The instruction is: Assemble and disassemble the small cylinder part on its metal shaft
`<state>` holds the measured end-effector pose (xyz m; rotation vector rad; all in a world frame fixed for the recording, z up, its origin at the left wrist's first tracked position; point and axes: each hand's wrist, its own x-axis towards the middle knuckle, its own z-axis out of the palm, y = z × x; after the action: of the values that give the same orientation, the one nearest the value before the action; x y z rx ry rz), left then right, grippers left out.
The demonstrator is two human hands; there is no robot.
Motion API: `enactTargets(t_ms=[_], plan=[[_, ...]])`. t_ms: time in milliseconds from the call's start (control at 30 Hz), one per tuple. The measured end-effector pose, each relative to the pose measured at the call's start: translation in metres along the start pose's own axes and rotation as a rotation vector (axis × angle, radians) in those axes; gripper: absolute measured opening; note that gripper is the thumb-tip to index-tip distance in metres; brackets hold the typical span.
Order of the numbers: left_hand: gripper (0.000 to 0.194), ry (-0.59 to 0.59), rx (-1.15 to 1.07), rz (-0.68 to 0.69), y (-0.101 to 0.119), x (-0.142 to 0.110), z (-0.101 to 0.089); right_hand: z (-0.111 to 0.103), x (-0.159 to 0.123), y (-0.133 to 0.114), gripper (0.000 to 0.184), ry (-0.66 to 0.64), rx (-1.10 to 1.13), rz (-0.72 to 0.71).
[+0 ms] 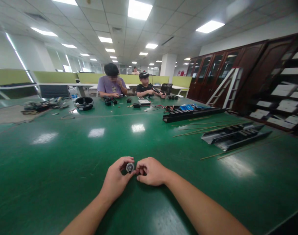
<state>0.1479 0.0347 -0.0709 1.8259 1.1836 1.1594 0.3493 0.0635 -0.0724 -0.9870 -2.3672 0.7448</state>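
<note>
My two hands meet over the near part of a large green table (pixel 65 156). Between them sits a small round metal part (pixel 130 167) with a dark centre. My left hand (pixel 116 179) curls round it from the left, thumb and fingers pinching it. My right hand (pixel 150 171) is closed beside it on the right, its fingertips touching the same part. Both forearms rest low over the table, coming in from the bottom edge.
Long black trays (pixel 234 135) and thin wooden sticks (pixel 200 130) lie at the right. Another black tray with blue items (pixel 188 112) lies farther back. A black round object (pixel 84 103) and clutter sit at the far left. Two people work at the far side.
</note>
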Motion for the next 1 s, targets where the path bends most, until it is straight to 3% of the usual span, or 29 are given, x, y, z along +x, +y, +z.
enactTargets(t_ms=[333,1000], plan=[[0.020,-0.010,-0.039,0.047,0.003,0.000,0.004,-0.001,-0.001,-0.003,0.011,-0.008,-0.030,-0.015],[0.027,-0.020,-0.006,-0.057,0.014,0.000,0.001,-0.003,-0.003,-0.007,0.011,-0.006,-0.053,-0.021]])
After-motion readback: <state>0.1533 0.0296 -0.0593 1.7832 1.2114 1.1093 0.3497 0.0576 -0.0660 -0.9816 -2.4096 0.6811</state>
